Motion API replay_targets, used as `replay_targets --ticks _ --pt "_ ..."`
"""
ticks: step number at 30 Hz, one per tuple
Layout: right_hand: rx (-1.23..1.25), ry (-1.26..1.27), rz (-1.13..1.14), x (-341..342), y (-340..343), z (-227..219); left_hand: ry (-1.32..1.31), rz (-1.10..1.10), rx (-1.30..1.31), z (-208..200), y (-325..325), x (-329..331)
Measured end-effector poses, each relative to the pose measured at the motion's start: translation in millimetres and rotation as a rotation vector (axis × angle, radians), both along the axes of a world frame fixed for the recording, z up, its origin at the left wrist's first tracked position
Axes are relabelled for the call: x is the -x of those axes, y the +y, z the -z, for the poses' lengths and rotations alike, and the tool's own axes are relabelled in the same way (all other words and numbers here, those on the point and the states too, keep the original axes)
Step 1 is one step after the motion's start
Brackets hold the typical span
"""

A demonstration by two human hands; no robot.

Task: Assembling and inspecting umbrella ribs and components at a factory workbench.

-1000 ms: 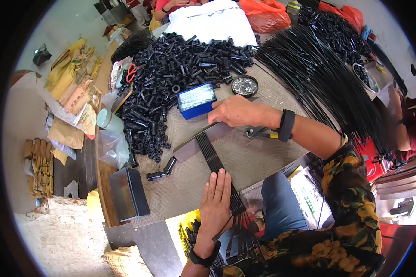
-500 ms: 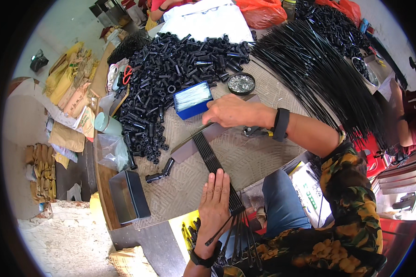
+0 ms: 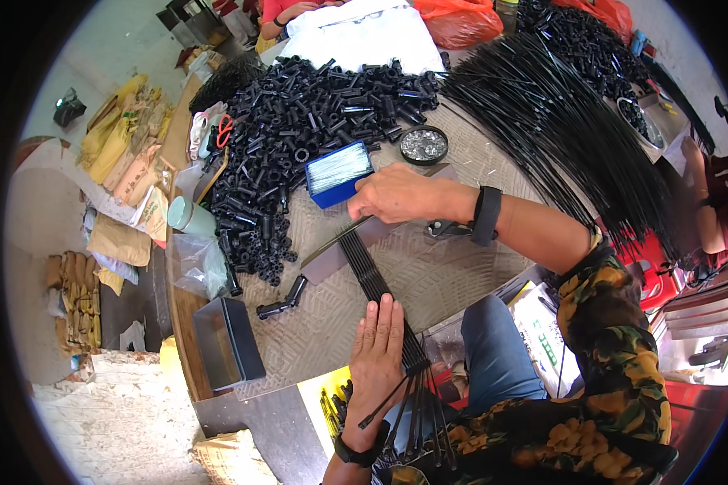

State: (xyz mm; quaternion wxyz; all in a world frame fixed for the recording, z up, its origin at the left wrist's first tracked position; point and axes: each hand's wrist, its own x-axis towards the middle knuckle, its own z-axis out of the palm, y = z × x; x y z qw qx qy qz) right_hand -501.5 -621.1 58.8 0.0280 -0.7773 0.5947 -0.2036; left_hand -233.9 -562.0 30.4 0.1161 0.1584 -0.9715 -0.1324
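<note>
My left hand [image 3: 378,347] lies flat, fingers stretched out, on a row of thin black rods [image 3: 368,271] laid side by side. Their near ends fan out past the table edge over my lap. At the far ends of the rods is a long grey metal strip or bar [image 3: 323,263], set slantwise on the table. Over the strip my right hand [image 3: 400,194] is closed in a pinch, close to a blue box [image 3: 332,196] of thin pale pins or wires [image 3: 338,168]. What the right fingertips hold, if anything, is too small to make out.
Behind lies a big heap of black tubular parts [image 3: 323,105], with a round dish of small shiny pieces [image 3: 423,145] nearby. Long black rods [image 3: 558,129] spread at the right. An open dark box [image 3: 226,343] stands at the left edge. Pliers [image 3: 445,229] lie beneath my right wrist.
My right hand has shifted slightly left along the strip. The left hand stays pressed on the rods. At the top, another person's hand has moved a little.
</note>
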Motion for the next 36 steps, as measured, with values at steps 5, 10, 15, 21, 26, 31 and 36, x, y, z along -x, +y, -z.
replay_targets --ticks 5,10,15,21,26,31,36 --pt "-0.026 -0.086 -0.005 3 0 3 -0.014 -0.002 0.005 1 0 0" --pt "-0.048 -0.084 0.024 6 1 5 -0.028 0.003 0.017 0 0 0" --pt "-0.025 -0.1 0.015 3 -1 7 0.012 -0.016 -0.009 -1 2 0" --pt "-0.099 -0.083 0.048 2 -2 4 -0.037 0.017 0.04 0 1 1" --pt "-0.119 -0.093 0.058 -1 0 0 -0.044 -0.006 0.011 -2 2 0" --pt "-0.038 -0.114 0.016 3 -5 8 -0.032 -0.019 -0.01 -2 2 2" --pt "-0.115 -0.064 0.04 -2 -5 -3 -0.054 0.002 0.018 -1 1 0"
